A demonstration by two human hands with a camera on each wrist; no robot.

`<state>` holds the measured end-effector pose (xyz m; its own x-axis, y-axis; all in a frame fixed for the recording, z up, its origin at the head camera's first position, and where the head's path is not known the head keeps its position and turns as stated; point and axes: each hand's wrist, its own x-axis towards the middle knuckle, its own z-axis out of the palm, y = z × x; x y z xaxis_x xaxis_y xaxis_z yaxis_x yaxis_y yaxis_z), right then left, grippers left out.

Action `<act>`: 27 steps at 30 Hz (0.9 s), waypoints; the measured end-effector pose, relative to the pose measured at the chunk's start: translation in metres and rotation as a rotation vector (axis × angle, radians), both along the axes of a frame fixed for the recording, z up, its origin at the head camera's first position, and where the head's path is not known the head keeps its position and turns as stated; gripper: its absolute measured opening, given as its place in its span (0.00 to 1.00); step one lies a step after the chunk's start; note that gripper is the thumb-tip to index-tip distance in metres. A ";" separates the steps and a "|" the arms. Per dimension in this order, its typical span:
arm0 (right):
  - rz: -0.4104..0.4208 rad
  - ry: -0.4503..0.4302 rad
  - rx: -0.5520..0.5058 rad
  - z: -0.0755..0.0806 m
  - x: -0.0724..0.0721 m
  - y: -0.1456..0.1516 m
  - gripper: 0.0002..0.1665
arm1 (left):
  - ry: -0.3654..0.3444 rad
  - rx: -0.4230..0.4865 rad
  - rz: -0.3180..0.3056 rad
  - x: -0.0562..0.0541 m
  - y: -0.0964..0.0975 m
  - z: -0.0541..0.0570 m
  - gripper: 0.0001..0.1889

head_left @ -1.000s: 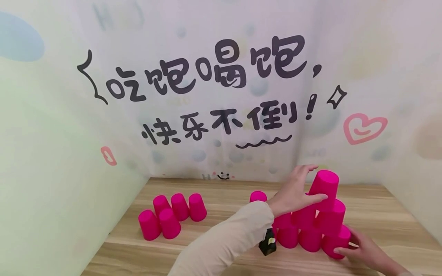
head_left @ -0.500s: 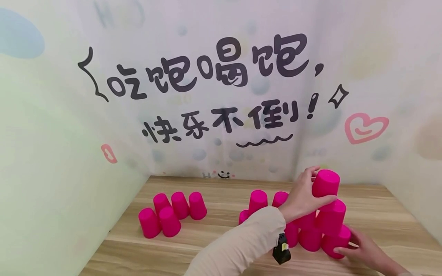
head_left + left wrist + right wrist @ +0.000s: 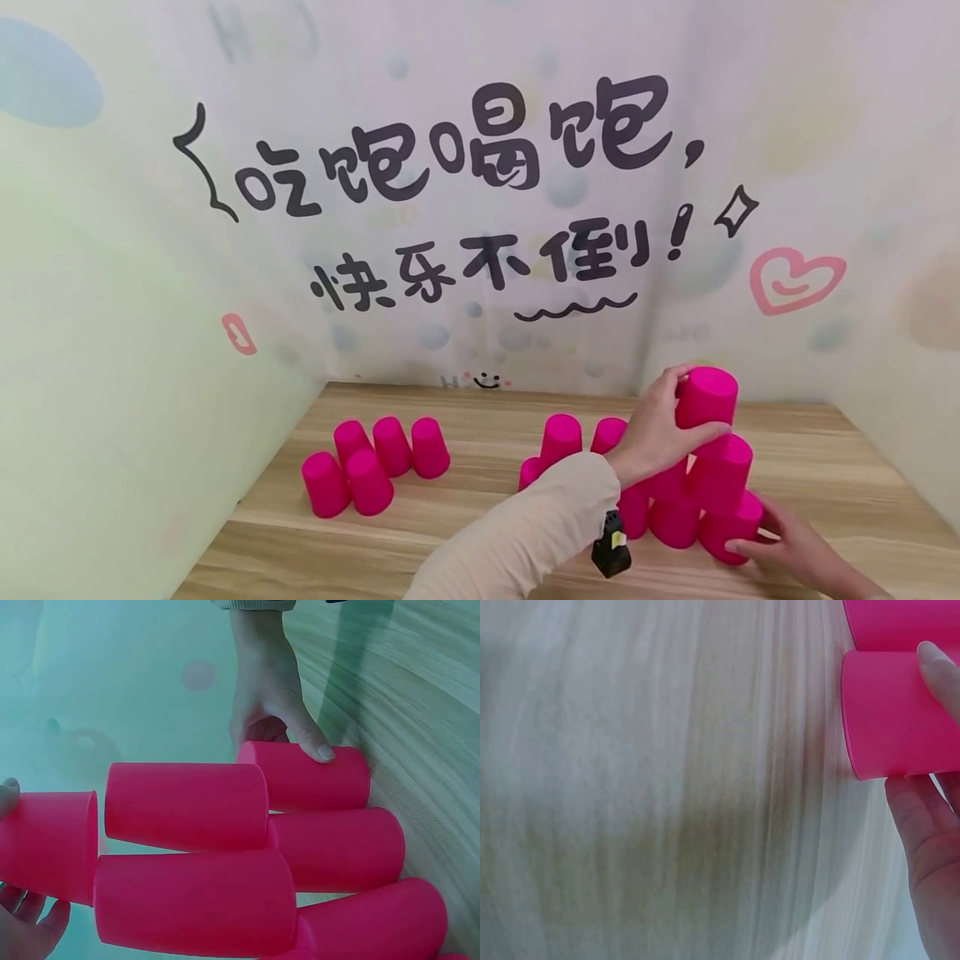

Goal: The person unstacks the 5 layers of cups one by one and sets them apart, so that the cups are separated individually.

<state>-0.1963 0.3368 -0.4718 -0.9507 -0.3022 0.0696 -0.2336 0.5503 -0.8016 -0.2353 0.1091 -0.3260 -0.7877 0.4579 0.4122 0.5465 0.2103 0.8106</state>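
Observation:
On the right of the table, upside-down pink plastic cups are stacked in tiers. My left hand (image 3: 654, 433) grips the top cup (image 3: 707, 398), thumb on the near side and fingers behind. That cup sits over the second-tier cups (image 3: 718, 477); in the left wrist view its rim (image 3: 94, 847) lies right at their bases, and whether its weight rests there I cannot tell. My right hand (image 3: 797, 546) holds the bottom right cup (image 3: 726, 532) between thumb and fingers, also seen in the right wrist view. The left forearm hides part of the stack.
A separate group of several upside-down pink cups (image 3: 371, 482) stands on the left of the wooden table (image 3: 300, 567). More stacked cups (image 3: 561, 437) show behind the left sleeve. Printed fabric walls (image 3: 480, 350) enclose the back and sides.
My left hand moved slightly right with the top cup during the first half second, its fingers coming closer around the cup. Since then it has barely moved. The right hand stays in place.

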 end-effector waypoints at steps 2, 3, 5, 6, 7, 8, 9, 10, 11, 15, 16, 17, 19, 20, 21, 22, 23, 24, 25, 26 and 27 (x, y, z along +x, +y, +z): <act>-0.010 -0.005 -0.001 0.000 0.001 0.000 0.36 | 0.004 0.010 -0.011 -0.001 -0.003 0.003 0.33; -0.008 0.001 0.002 0.000 0.001 0.000 0.36 | 0.007 0.013 -0.016 -0.001 -0.004 0.005 0.33; -0.001 0.013 0.001 0.000 0.001 0.000 0.35 | 0.018 0.018 -0.030 -0.002 -0.008 0.010 0.34; -0.001 0.017 0.000 -0.001 0.002 0.000 0.35 | 0.022 0.021 -0.034 -0.003 -0.011 0.012 0.34; -0.003 0.024 -0.001 -0.001 0.002 0.000 0.35 | 0.028 0.024 -0.038 -0.004 -0.013 0.015 0.34; -0.007 0.031 -0.005 -0.001 0.002 0.000 0.35 | 0.035 0.027 -0.040 -0.004 -0.016 0.017 0.34; -0.001 0.046 -0.003 -0.001 0.002 0.000 0.35 | 0.042 0.033 -0.045 -0.005 -0.019 0.019 0.34; -0.001 0.050 -0.002 -0.001 0.002 0.001 0.35 | 0.051 0.037 -0.049 -0.006 -0.022 0.021 0.33; -0.001 0.058 -0.001 -0.001 0.001 0.001 0.34 | 0.062 0.039 -0.049 -0.006 -0.025 0.023 0.33; 0.013 0.073 -0.001 -0.001 0.001 0.001 0.34 | 0.113 0.039 -0.063 -0.007 -0.040 0.028 0.32; 0.014 0.075 -0.002 -0.001 0.001 0.001 0.34 | 0.128 0.038 -0.065 -0.007 -0.045 0.029 0.32; 0.013 0.077 -0.002 0.000 0.001 0.001 0.34 | 0.143 0.034 -0.066 -0.008 -0.049 0.029 0.32; 0.008 0.075 0.005 0.000 0.001 0.001 0.34 | 0.156 0.029 -0.069 -0.010 -0.059 0.029 0.32; 0.004 0.075 0.011 0.001 0.001 0.001 0.35 | 0.158 0.028 -0.070 -0.011 -0.064 0.029 0.32; -0.001 0.075 0.019 0.001 0.001 0.001 0.35 | 0.157 0.027 -0.070 -0.013 -0.069 0.028 0.32; -0.003 0.071 0.023 0.001 0.000 0.001 0.35 | 0.158 0.024 -0.065 -0.014 -0.074 0.028 0.32; -0.007 0.064 0.026 0.002 0.000 0.001 0.36 | 0.153 0.023 -0.061 -0.015 -0.080 0.027 0.32; -0.009 0.064 0.032 0.002 0.000 0.001 0.36 | 0.153 0.023 -0.056 -0.016 -0.086 0.027 0.32; -0.010 0.067 0.035 0.002 0.000 0.001 0.36 | 0.158 0.024 -0.050 -0.016 -0.093 0.027 0.31; -0.008 0.061 0.035 0.002 0.000 0.000 0.36 | 0.166 0.021 -0.036 -0.014 -0.100 0.030 0.31; -0.006 0.062 0.034 0.002 0.000 0.000 0.37 | 0.169 0.020 -0.020 -0.011 -0.107 0.032 0.31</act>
<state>-0.1960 0.3366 -0.4700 -0.9468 -0.2994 0.1181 -0.2786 0.5787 -0.7665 -0.2465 0.0017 -0.2942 -0.6969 0.4635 0.5473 0.6795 0.1829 0.7105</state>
